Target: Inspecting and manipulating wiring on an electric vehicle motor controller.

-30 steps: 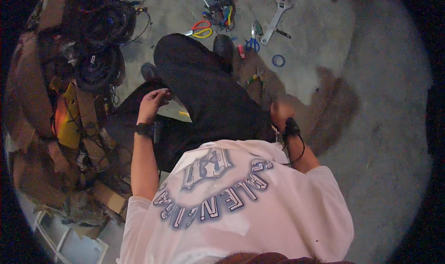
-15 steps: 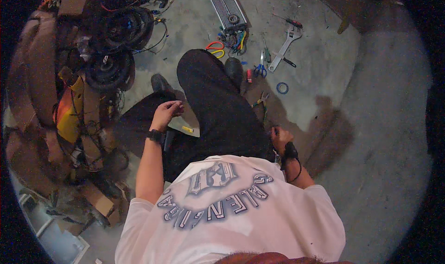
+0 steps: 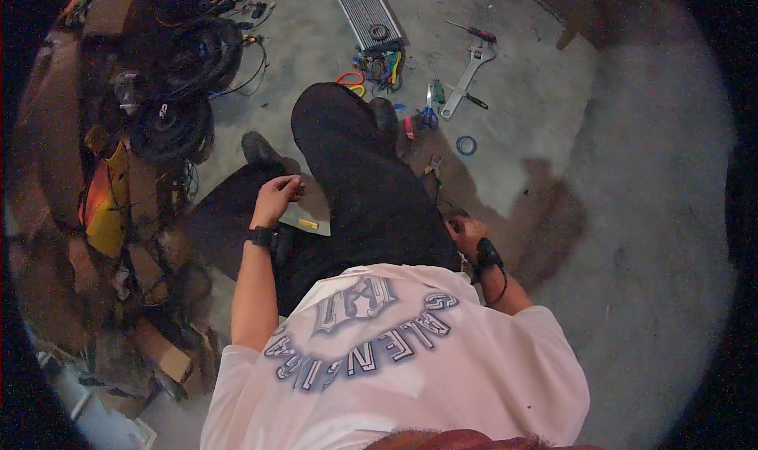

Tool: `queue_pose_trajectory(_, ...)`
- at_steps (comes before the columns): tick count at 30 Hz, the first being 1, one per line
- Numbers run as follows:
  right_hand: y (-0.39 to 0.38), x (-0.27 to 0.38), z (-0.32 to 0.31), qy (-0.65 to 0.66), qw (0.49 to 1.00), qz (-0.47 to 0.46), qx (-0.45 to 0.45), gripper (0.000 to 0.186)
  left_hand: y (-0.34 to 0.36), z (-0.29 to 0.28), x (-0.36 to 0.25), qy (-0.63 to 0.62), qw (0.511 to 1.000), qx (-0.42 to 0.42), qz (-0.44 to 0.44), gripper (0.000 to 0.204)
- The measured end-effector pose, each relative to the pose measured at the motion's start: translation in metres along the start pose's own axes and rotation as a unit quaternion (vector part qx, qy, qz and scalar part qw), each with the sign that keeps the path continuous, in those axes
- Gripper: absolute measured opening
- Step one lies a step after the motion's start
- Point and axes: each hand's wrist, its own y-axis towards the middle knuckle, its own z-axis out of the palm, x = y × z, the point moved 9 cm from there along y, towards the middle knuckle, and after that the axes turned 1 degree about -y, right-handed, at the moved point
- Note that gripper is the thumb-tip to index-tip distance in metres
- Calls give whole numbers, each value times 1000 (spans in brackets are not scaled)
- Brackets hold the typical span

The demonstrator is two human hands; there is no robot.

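My left hand (image 3: 278, 199) hovers between my legs, thumb and fingers pinched together. Whether anything sits in the pinch is too small to make out. Just below it to the right, a small yellow piece (image 3: 308, 224) lies on the floor. My right hand (image 3: 467, 235) is low beside my right thigh, its fingers curled and partly hidden; what they may hold does not show. Ahead of that hand, close to my thigh, lie pliers (image 3: 432, 167). A blue roll of tape (image 3: 466, 145) rests on the floor farther out.
Beyond my knee are blue-handled scissors (image 3: 429, 116), an adjustable wrench (image 3: 467, 82), a red-handled screwdriver (image 3: 482, 34), red-and-yellow-handled scissors (image 3: 350, 83) and a finned metal box (image 3: 363, 12) with wires. Black wheels (image 3: 170, 126) and cardboard (image 3: 167, 347) crowd the left side.
The view has shifted slightly, so the floor things appear farther left. Both hands keep nearly the same pose and place beside my legs.
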Motion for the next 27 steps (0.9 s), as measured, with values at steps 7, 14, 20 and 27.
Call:
queue_pose_trajectory(7,3,6,2,1,996,-84,-2,30,-5,1,-7,39,999,-20,24,31)
queue_pose_trajectory(14,6,16,-16,-20,998,-52,-43,34,-5,4,-15,54,998,-26,25,33)
queue_pose_trajectory(20,5,0,0,-8,998,-28,-61,29,-6,4,2,22,1000,-10,15,34)
queue_pose_trajectory(27,3,1,-7,7,997,1,-72,27,-12,6,1,69,997,-19,9,33)
